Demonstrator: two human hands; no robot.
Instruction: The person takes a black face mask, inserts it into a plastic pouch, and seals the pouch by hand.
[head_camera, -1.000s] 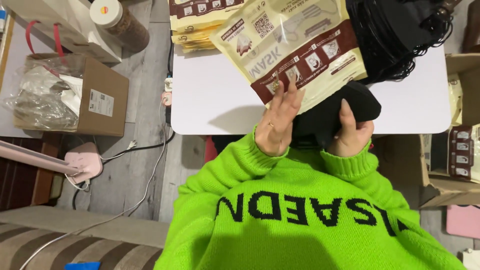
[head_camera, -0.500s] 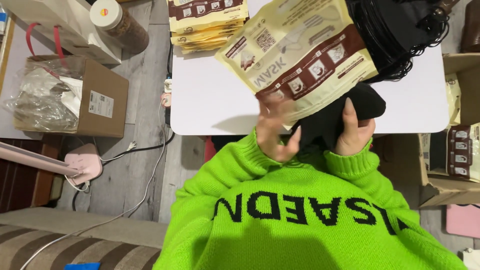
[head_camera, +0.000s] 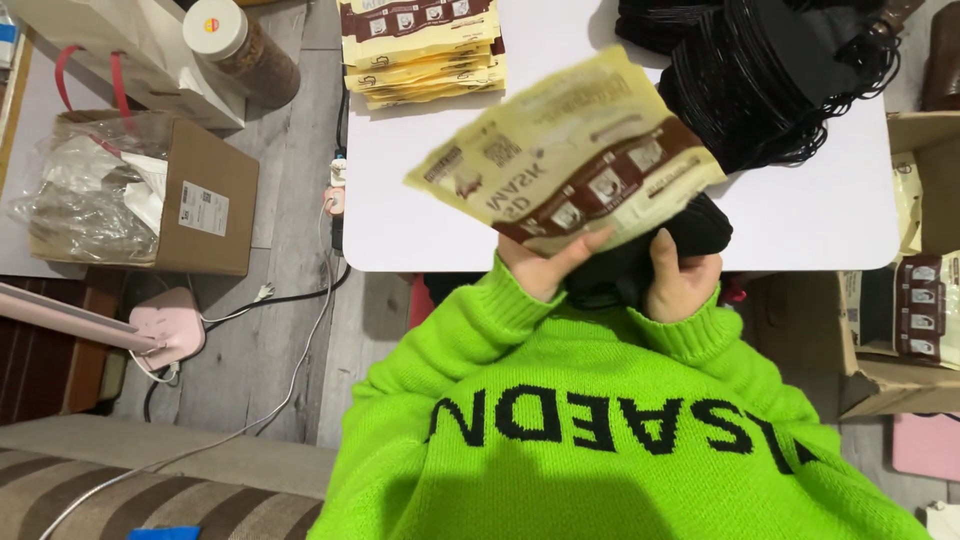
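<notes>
My left hand (head_camera: 545, 265) grips the lower edge of a flat beige and brown pouch (head_camera: 570, 165), which is blurred with motion and tilted over the white table (head_camera: 800, 225). Just to its right, my right hand (head_camera: 682, 282) is closed around a folded bundle of black masks (head_camera: 690, 225), held against the table's near edge and partly hidden behind the pouch. Both hands stick out of bright green sweater sleeves, close to my chest.
A stack of like pouches (head_camera: 425, 50) lies at the table's far left, a heap of black masks (head_camera: 780, 70) at its far right. On the floor left stand a cardboard box (head_camera: 205, 205) with plastic wrap, a jar (head_camera: 240, 45) and a pink lamp base (head_camera: 168, 325). More boxes (head_camera: 920, 310) stand right.
The pouch has swung leftwards and lower in my left hand and now looks blurred. My right hand stays on the black mask bundle in about the same place.
</notes>
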